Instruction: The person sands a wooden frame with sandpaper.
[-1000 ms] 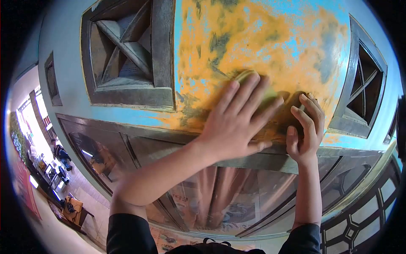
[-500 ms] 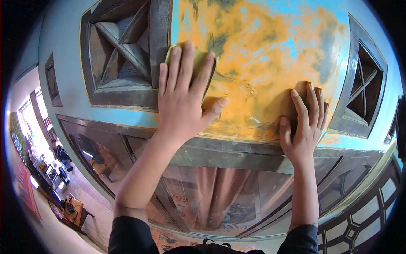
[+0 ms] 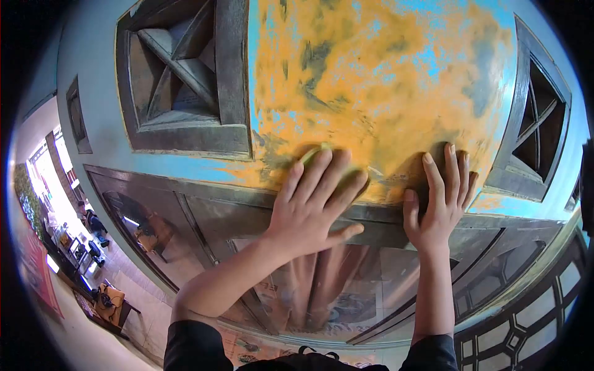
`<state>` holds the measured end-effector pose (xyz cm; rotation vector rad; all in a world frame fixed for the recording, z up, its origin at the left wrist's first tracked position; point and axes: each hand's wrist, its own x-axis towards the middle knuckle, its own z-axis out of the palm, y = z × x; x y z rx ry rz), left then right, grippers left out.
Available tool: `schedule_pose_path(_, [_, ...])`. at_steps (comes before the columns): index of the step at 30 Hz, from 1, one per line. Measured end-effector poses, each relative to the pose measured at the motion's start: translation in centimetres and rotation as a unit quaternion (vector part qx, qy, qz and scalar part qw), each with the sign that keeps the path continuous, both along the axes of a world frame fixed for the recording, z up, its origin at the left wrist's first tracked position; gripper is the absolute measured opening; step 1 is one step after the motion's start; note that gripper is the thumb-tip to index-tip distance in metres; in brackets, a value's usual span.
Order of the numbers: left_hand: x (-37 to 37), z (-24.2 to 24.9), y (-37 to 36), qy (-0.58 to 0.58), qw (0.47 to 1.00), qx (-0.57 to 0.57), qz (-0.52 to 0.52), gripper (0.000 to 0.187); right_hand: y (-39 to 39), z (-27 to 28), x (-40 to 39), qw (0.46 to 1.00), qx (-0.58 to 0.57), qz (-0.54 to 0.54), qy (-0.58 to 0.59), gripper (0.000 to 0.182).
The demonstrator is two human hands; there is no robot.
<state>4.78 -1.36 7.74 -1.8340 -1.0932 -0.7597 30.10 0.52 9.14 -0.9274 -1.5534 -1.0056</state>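
Observation:
Flat against the lower part of a patchy orange and blue wall panel [image 3: 383, 93], my left hand [image 3: 309, 216] presses a yellow-green piece of sandpaper [image 3: 353, 169]. Its fingers lie over the sheet, so only the edges and strips between the fingers show. The thumb sticks out to the right, over the dark wooden rail. My right hand [image 3: 438, 216] rests further right on the same panel, fingers stretched and spread, with nothing in it. Dark smudges and bits of blue show through the orange surface.
A dark wooden vent frame [image 3: 232, 80] with crossed bars is set at the left, another vent frame [image 3: 526, 123] at the right. Below runs a dark wooden rail [image 3: 387, 232] over glass panes. Far left, a person [image 3: 93, 224] is near a chair [image 3: 110, 303].
My left hand has slid down and to the right with the sandpaper, from beside the left vent to the panel's lower edge. My right hand has shifted slightly down in view.

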Motion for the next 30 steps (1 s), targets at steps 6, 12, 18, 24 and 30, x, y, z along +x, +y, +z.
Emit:
schedule_pose_path(6, [-4.1,-0.1,0.1,-0.165,0.984,0.055,0.031,0.087,0.2,-3.8,0.2,0.999,-0.019,0.012,0.03,0.05])
schedule_pose_path(12, [-5.0,-4.9,0.0,-0.163,0.984,0.053,0.043,0.089,-0.2,-6.5,0.2,0.997,-0.049,0.027,0.059,0.05])
schedule_pose_path(18, [-8.7,-3.7,-0.1,-0.238,0.967,0.081,0.05,0.088,0.3,-6.8,0.2,0.996,-0.036,0.041,0.064,0.052])
schedule_pose_path(24, [-11.5,-4.4,-0.5,-0.273,0.958,0.075,0.05,0.091,0.6,-6.8,-0.1,0.997,-0.031,0.038,0.065,0.053])
schedule_pose_path(30, [-10.8,-6.4,-0.3,-0.209,0.975,0.069,0.01,0.09,0.9,-7.1,-0.4,0.997,-0.016,0.023,0.066,0.053])
